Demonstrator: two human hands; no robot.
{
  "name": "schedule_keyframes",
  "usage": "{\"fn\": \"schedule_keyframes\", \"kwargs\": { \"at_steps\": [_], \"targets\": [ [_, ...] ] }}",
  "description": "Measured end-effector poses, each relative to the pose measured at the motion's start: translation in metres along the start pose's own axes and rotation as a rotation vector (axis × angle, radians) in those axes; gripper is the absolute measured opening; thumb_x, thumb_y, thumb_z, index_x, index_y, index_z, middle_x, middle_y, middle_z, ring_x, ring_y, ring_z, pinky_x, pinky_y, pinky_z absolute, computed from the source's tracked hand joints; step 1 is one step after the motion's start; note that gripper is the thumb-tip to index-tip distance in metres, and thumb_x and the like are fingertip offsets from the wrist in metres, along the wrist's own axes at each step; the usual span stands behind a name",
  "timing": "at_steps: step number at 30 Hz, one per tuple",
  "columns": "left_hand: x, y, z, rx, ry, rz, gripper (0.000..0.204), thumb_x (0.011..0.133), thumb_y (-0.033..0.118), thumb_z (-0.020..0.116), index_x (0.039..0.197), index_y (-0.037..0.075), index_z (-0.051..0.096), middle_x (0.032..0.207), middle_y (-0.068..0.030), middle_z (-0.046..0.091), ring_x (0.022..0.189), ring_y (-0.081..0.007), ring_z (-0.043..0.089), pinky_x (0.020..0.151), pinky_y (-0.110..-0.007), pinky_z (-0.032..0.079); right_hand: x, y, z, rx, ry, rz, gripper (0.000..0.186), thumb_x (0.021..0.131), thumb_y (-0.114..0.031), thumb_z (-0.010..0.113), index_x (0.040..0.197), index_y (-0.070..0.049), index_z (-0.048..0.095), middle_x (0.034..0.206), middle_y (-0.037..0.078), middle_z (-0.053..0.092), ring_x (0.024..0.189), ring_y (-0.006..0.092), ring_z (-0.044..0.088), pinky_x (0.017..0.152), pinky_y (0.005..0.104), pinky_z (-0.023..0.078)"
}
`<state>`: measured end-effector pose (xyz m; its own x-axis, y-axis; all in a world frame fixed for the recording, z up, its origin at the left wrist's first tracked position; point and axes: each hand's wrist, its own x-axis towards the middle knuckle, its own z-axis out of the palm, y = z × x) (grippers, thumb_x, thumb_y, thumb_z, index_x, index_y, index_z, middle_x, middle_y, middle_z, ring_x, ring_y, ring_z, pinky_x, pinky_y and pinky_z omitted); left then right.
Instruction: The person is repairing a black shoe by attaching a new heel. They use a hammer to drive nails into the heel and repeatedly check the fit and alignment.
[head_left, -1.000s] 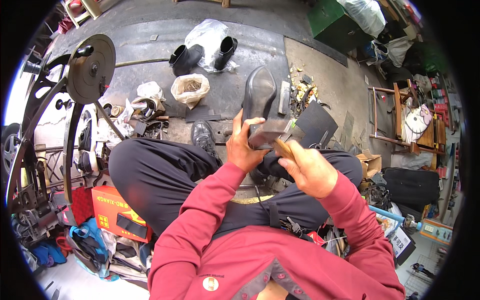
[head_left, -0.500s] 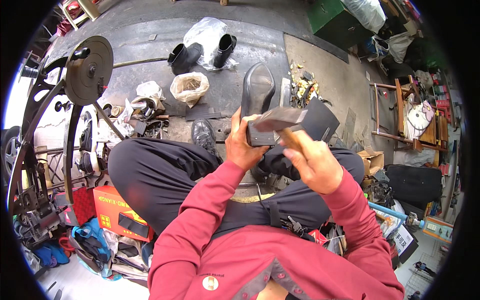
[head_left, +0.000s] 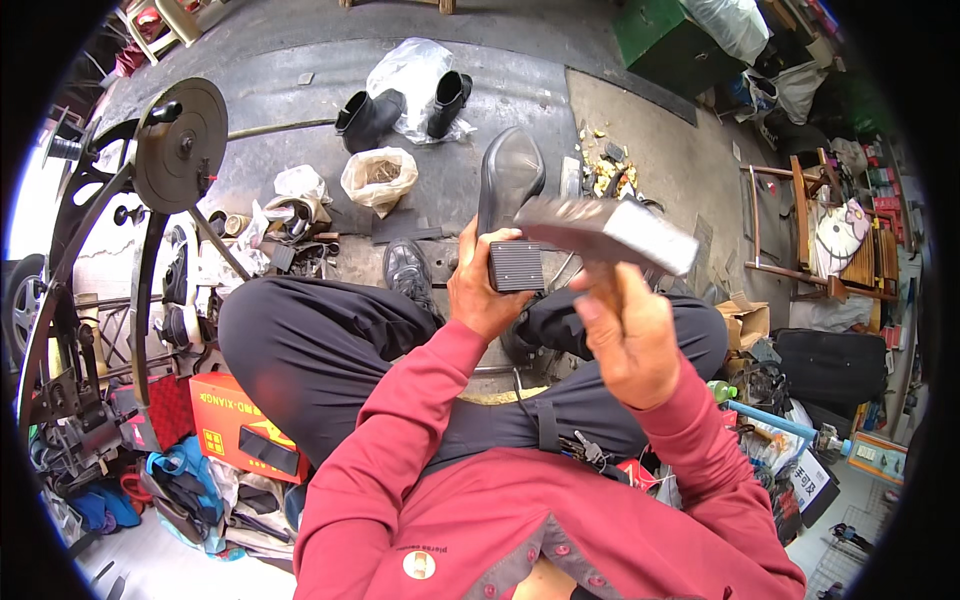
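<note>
A black shoe [head_left: 512,172] is held sole up in front of me, toe pointing away, with its ribbed heel [head_left: 516,266] toward me. My left hand [head_left: 482,280] is wrapped around the heel end from the left. My right hand [head_left: 633,345] grips a hammer [head_left: 610,235] by its handle. The hammer's metal head is slightly blurred and hovers above and to the right of the heel, covering the middle of the shoe. Most of the handle is hidden by my fingers.
Two black boots [head_left: 370,118] stand ahead beside clear plastic. An open bag of small bits [head_left: 380,175] sits nearer. A sewing machine with a large wheel [head_left: 180,145] rises at left, near a red-orange box [head_left: 235,425]. A wooden chair [head_left: 800,230] stands at right.
The hammer has risen from close over the heel and swung to the right, nearer the camera. My right hand turned with it. The shoe and my left hand shifted only slightly left.
</note>
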<state>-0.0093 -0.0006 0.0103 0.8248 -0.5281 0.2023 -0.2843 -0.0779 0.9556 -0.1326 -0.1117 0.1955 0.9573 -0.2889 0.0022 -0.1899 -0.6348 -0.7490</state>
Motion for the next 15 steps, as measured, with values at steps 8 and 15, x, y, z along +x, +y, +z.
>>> {"fn": "schedule_keyframes", "kwargs": {
  "at_steps": [8,15],
  "targets": [
    [0.005,-0.001,0.0,-0.011,0.02,0.04,0.079,0.062,0.005,0.094,0.132,0.023,0.063,0.158,-0.02,0.048,0.131,-0.046,0.064,0.102,-0.049,0.059,0.01,0.009,0.002,-0.214,-0.167,-0.053,0.028,0.101,-0.013,0.07,0.121,0.001,0.057,0.076,0.024,0.069,0.068,0.0446,0.07,0.059,0.0506,0.055],
    [-0.001,-0.002,0.0,0.027,-0.004,0.023,0.084,0.06,0.005,0.094,0.135,0.024,0.062,0.159,-0.021,0.046,0.131,-0.0456,0.064,0.103,-0.048,0.059,0.009,-0.015,0.005,-0.071,-0.051,-0.053,0.024,0.102,-0.01,0.067,0.119,0.004,0.058,0.089,0.024,0.073,0.074,0.0434,0.074,0.064,0.0498,0.058]
  ]
}}
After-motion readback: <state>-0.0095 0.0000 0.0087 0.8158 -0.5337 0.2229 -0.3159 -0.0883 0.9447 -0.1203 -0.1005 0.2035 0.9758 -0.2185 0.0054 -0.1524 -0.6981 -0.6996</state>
